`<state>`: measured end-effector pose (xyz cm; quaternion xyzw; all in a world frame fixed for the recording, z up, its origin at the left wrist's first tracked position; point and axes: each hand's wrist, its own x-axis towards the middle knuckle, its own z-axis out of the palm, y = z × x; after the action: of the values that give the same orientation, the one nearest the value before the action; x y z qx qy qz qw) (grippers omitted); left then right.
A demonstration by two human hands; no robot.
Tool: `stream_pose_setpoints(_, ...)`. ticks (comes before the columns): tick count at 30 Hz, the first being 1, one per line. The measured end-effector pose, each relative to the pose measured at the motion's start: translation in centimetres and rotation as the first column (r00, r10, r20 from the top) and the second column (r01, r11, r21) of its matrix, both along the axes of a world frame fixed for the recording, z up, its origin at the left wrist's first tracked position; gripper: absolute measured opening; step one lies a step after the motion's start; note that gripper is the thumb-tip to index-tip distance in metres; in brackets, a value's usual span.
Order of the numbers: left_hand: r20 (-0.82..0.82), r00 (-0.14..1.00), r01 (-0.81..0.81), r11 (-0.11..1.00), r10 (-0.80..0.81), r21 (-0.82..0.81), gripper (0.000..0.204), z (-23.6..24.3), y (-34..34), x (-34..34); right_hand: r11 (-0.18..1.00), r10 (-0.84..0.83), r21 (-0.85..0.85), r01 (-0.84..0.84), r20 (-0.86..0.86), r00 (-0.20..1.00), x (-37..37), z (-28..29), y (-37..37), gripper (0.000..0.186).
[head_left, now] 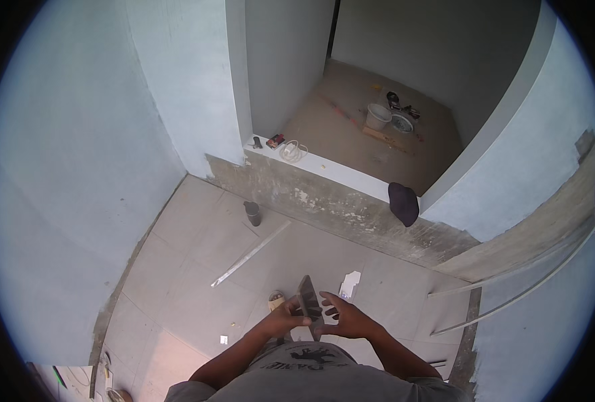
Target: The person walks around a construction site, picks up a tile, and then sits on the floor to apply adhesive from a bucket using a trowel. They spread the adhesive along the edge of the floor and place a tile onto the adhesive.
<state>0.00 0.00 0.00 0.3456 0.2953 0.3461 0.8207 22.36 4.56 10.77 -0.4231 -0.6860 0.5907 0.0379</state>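
My left hand (285, 315) grips a dark, flat rectangular object (305, 289), perhaps a phone, held upright at waist level in front of my grey shirt (277, 378). My right hand (343, 319) is at that object's right side with fingers spread and curved, its thumb at or against the lower part; I cannot tell if it touches. Part of a sandalled foot (276, 297) shows beyond my left hand, and a white torn piece (349, 285) lies on the tiled floor (170, 268) to the right.
Walls (89, 134) flank me. Ahead, a ledge (347, 171) holds small items, a cable (292, 151) and a dark cap (402, 203); a bucket (378, 117) stands beyond. A black cup (252, 213) and metal strip (250, 254) are on the floor; long strips (512, 281) lean right.
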Motion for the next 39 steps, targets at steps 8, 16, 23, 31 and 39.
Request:
stream_pose_setpoints(8, -0.139, 0.990, -0.023, 0.998, 0.032, 0.066, 0.084, 6.1, 19.8, -0.2, 0.977, -0.186, 0.093, 0.193, -0.077, 0.980, -2.1, -0.5, 17.7, 0.102)
stream_pose_setpoints(16, -0.696, 0.687, -0.305, 0.952, 0.209, -0.015, 0.083, -2.0, 29.7, 1.1, 0.951, -0.198, 0.298, 0.080, 0.390, 0.899, 5.4, -10.6, 39.6, 0.090)
stream_pose_setpoints(23, -0.960, 0.269, -0.797, 0.578, 0.080, -0.175, 0.071, -14.4, 18.0, -3.3, 0.901, -0.152, 0.393, -0.182, 0.681, 0.717, 5.6, -19.1, 55.7, 0.082)
stream_pose_setpoints(31, -0.908, 0.366, -0.908, -0.134, 0.205, -0.397, 0.053, -12.2, 6.0, 5.5, 0.820, -0.115, 0.473, -0.323, 0.688, 0.717, 4.4, -23.8, 63.1, 0.090)
stream_pose_setpoints(39, -0.805, 0.502, -0.853, 0.028, 0.317, -0.521, 0.062, -16.1, 8.7, 12.9, 0.704, -0.073, 0.547, -0.453, 0.690, 0.720, 4.3, -23.1, 62.4, 0.091)
